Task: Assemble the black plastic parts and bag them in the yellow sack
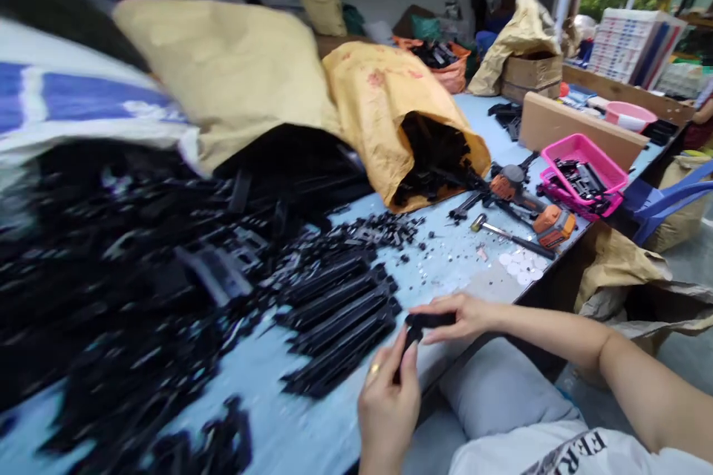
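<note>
Nearer than the hammer [509, 236], the left hand [388, 402] and right hand [463, 315] are pinching black parts [433, 320] together, apparently fitting them; the next move is probably needing careful alignment.

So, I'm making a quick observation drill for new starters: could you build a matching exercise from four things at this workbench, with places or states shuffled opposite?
Column one
1. Left hand
2. Hammer
3. Pink basket
4. White discs

Column two
A. Containing black pieces
B. Clustered near the bench edge
C. Gripping a black part, ring on one finger
D. Lying alongside the power tool

Right pairs: 1-C, 2-D, 3-A, 4-B
</note>
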`<state>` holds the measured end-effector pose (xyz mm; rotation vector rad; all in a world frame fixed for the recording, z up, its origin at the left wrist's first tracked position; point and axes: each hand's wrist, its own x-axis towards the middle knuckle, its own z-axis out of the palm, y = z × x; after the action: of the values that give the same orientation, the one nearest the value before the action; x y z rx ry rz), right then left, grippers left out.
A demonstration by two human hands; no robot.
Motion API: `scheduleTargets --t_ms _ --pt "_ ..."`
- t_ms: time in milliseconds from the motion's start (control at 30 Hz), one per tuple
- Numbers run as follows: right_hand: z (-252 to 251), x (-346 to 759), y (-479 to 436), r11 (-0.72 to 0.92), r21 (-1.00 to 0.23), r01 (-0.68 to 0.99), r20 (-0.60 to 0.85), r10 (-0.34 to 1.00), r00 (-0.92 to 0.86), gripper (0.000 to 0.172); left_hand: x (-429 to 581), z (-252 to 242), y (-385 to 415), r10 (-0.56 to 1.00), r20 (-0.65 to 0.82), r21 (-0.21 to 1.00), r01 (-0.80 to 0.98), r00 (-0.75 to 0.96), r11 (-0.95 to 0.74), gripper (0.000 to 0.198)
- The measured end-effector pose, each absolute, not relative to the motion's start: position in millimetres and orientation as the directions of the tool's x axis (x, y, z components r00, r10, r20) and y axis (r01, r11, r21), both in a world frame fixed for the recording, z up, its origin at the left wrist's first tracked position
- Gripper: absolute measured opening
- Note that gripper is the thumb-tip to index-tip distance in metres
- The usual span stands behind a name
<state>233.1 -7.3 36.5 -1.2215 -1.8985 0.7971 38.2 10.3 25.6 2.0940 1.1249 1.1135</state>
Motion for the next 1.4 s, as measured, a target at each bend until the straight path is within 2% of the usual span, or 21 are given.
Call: scheduleTargets --t_ms 100,200,367,433,533,600,667,733,767,833,867,933,1000,1067,1133,1200,1267,1367,1400 --pt "31.5 228.9 -8.3 0.413 -0.801 0.434 0.313 0.906 -0.284 0.051 42.7 34.3 2.5 0.833 0.448 0.696 0.458 0.325 -0.553 0.039" --pt "36.0 224.9 -6.9 0.428 -0.785 0.449 0.338 0.902 -0.268 0.051 50.9 39.9 0.1 0.840 0.435 0.702 0.461 0.326 -0.542 0.036" --pt "40.8 204.6 -13.2 0.350 -0.826 0.442 0.328 0.936 -0.129 0.052 68.4 44.4 -4.5 0.815 0.578 0.713 0.472 0.023 -0.519 0.036" --pt "35.2 195.6 -19.3 0.335 -0.832 0.441 0.344 0.937 -0.063 0.054 72.2 44.1 -3.6 0.789 0.614 0.697 0.450 0.027 -0.558 0.035" --pt "23.3 190.1 -24.0 0.322 -0.831 0.453 0.340 0.939 -0.044 0.056 71.9 36.9 -0.9 0.802 0.588 0.707 0.414 0.108 -0.574 0.035" --pt "18.2 196.2 -17.3 0.320 -0.807 0.496 0.284 0.947 -0.149 0.054 68.7 26.8 -2.5 0.867 0.491 0.763 0.439 0.083 -0.474 0.037" --pt "18.7 214.0 2.5 0.324 -0.714 0.621 0.186 0.943 -0.277 0.049 63.8 15.4 -7.8 0.934 0.353 0.794 0.511 0.055 -0.330 0.039" --pt "24.6 245.4 35.3 0.280 -0.521 0.806 0.103 0.959 -0.266 0.044 58.3 7.2 -13.8 0.959 0.263 0.728 0.631 0.104 -0.268 0.046" --pt "28.7 265.3 54.9 0.206 -0.401 0.893 0.104 0.978 -0.179 0.044 56.4 5.1 -15.7 0.952 0.249 0.656 0.693 0.177 -0.300 0.050" --pt "36.6 308.3 94.8 0.005 -0.145 0.989 0.148 0.989 0.017 0.047 56.1 5.0 -15.1 0.882 0.240 0.477 0.742 0.406 -0.472 0.054" --pt "39.6 328.7 112.7 -0.085 -0.039 0.996 0.163 0.983 0.090 0.050 57.8 6.2 -12.6 0.817 0.222 0.398 0.716 0.532 -0.574 0.052" --pt "43.5 360.6 140.4 -0.149 0.132 0.980 0.082 0.987 0.139 0.048 63.5 8.9 -4.7 0.658 0.142 0.297 0.602 0.739 -0.741 0.049" --pt "45.8 375.6 155.1 -0.114 0.220 0.969 -0.022 0.992 0.122 0.045 67.7 9.6 3.9 0.565 0.068 0.257 0.533 0.822 -0.806 0.048" --pt "49.0 373.7 156.5 -0.063 0.240 0.969 -0.063 0.995 0.080 0.044 66.4 7.8 10.0 0.588 0.044 0.236 0.563 0.808 -0.792 0.045" --pt "54.6 359.8 144.4 0.002 0.241 0.971 0.007 1.000 -0.003 0.041 59.8 4.9 13.3 0.667 0.045 0.218 0.645 0.743 -0.733 0.042" --pt "61.7 340.5 119.1 0.134 0.233 0.963 0.073 0.985 -0.155 0.034 52.0 3.0 15.0 0.716 0.029 0.226 0.693 0.698 -0.685 0.038" --pt "67.3 321.0 82.9 0.315 0.171 0.933 0.028 0.945 -0.325 0.028 47.3 3.1 17.2 0.716 0.010 0.275 0.687 0.698 -0.673 0.035" --pt "65.8 297.5 21.2 0.520 0.001 0.854 -0.212 0.835 -0.508 0.036 49.2 6.6 21.3 0.668 -0.018 0.370 0.626 0.744 -0.687 0.034" --pt "62.1 291.9 3.1 0.561 -0.033 0.827 -0.252 0.796 -0.550 0.038 51.5 8.4 22.5 0.651 -0.031 0.388 0.610 0.758 -0.691 0.032"
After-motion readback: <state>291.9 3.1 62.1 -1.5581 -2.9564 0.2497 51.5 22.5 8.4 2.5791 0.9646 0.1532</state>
